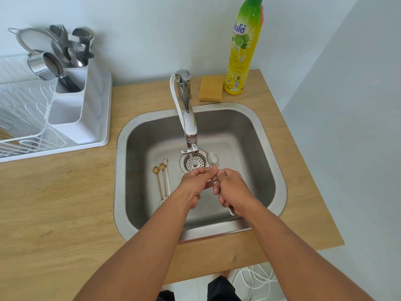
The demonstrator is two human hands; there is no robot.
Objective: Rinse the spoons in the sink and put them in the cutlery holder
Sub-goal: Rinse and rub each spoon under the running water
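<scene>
My right hand (231, 189) grips the handle of a silver spoon (212, 158), bowl pointing away, just right of the drain. My left hand (196, 184) pinches the same spoon near its neck with thumb and fingers. Both hands are over the steel sink (256, 135), below the tap (188, 118), from which a thin stream of water runs. On the sink floor at the left lie three long thin spoons (161, 181), two gold and one silver. The white cutlery holder (73, 101) stands at the left in the dish rack, its far compartment full of cutlery.
A white dish rack on a tray (32, 118) sits on the wooden counter (54, 203) at the left. A yellow sponge (211, 88) and a tall dish soap bottle (244, 46) stand behind the sink. A wall runs close on the right. White cables (253, 281) lie on the floor.
</scene>
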